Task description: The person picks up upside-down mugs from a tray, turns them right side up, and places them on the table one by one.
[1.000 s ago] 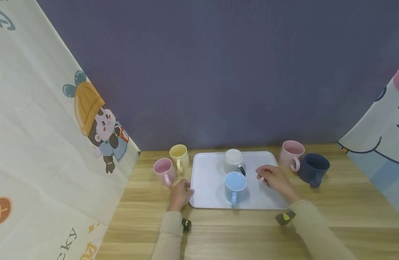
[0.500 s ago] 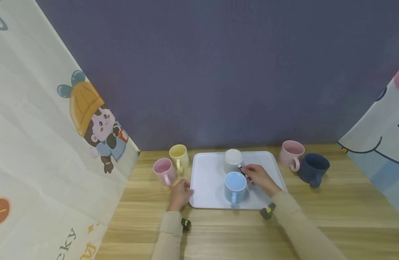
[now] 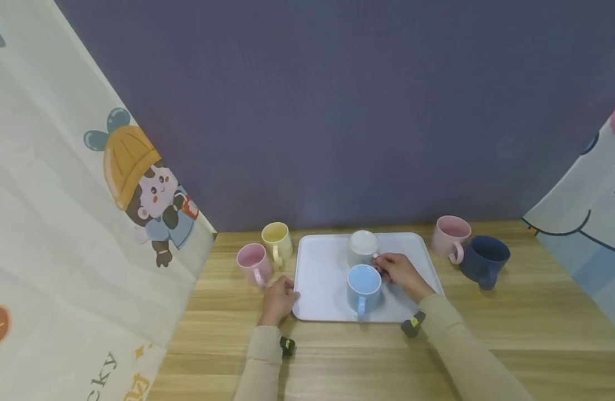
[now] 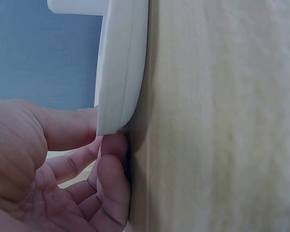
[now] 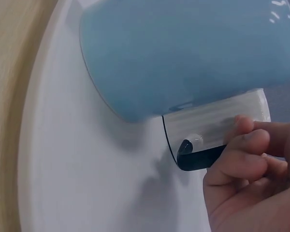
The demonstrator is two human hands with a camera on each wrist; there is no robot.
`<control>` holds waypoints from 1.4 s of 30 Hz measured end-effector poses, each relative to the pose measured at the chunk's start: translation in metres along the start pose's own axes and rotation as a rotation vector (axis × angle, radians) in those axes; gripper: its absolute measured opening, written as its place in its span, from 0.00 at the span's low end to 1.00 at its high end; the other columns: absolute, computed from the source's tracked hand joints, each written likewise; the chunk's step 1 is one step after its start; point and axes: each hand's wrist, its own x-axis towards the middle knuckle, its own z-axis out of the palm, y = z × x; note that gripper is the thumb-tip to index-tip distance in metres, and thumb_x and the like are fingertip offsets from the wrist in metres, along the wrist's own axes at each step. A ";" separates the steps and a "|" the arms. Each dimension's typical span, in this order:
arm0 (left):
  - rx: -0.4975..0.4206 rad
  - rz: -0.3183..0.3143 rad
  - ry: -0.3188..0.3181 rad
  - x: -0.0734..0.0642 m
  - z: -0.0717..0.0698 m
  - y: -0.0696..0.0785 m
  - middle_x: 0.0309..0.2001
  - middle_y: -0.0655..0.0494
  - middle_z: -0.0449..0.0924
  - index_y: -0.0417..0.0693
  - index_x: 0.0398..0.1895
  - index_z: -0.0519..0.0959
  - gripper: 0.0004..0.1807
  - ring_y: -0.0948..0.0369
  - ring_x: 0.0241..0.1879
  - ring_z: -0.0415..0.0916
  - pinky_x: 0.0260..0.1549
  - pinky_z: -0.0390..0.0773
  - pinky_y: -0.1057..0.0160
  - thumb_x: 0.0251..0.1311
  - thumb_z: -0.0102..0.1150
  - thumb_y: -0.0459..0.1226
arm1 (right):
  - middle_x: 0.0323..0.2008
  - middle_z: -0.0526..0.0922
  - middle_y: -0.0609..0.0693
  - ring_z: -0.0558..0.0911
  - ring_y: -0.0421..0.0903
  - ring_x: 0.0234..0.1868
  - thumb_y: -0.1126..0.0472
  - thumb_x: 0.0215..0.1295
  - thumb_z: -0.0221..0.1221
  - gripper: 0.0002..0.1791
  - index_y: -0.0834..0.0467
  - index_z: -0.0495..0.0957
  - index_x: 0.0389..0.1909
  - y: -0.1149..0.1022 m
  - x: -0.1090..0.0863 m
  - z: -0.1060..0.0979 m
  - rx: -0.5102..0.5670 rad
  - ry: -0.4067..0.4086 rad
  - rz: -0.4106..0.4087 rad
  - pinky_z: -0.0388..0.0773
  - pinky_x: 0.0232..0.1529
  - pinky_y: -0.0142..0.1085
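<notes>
At the left edge of the white tray (image 3: 317, 278), my left hand (image 3: 279, 301) grips the tray's rim, thumb on top and curled fingers below, as the left wrist view shows. My right hand (image 3: 399, 273) pinches the dark handle (image 5: 203, 158) of a white mug (image 3: 362, 248) at the back of the tray. That mug stands with its black-edged end down in the right wrist view. Just in front of it, a light blue mug (image 3: 364, 289) has its handle turned toward me and covers part of the white mug in the right wrist view.
Left of the tray stand a pink mug (image 3: 254, 264) and a yellow mug (image 3: 277, 242). On its right are another pink mug (image 3: 449, 236) and a dark blue mug (image 3: 484, 259). A dark panel (image 3: 337, 111) rises behind the wooden table (image 3: 347, 356).
My right hand has moved left from over the tray's right side to the white mug and taken its handle. The left hand has stayed at the tray's edge.
</notes>
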 end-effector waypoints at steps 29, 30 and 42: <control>0.005 0.000 -0.005 0.001 0.001 0.000 0.32 0.50 0.81 0.42 0.45 0.80 0.13 0.56 0.31 0.76 0.33 0.76 0.58 0.58 0.69 0.34 | 0.30 0.77 0.42 0.68 0.36 0.27 0.60 0.80 0.50 0.17 0.72 0.77 0.48 -0.009 -0.011 -0.004 0.041 0.085 -0.076 0.65 0.25 0.28; 0.008 0.001 -0.003 0.001 0.002 0.000 0.32 0.50 0.81 0.42 0.45 0.80 0.13 0.56 0.31 0.76 0.34 0.76 0.58 0.58 0.69 0.34 | 0.30 0.77 0.42 0.68 0.36 0.27 0.60 0.80 0.50 0.17 0.72 0.77 0.48 -0.010 -0.012 -0.004 0.048 0.086 -0.083 0.65 0.25 0.28; 0.024 -0.002 -0.007 -0.001 0.000 0.000 0.33 0.50 0.82 0.43 0.44 0.80 0.12 0.55 0.33 0.77 0.35 0.76 0.56 0.59 0.68 0.35 | 0.28 0.75 0.41 0.66 0.35 0.25 0.56 0.80 0.50 0.19 0.71 0.75 0.51 -0.048 -0.025 -0.009 0.130 0.119 -0.143 0.63 0.25 0.27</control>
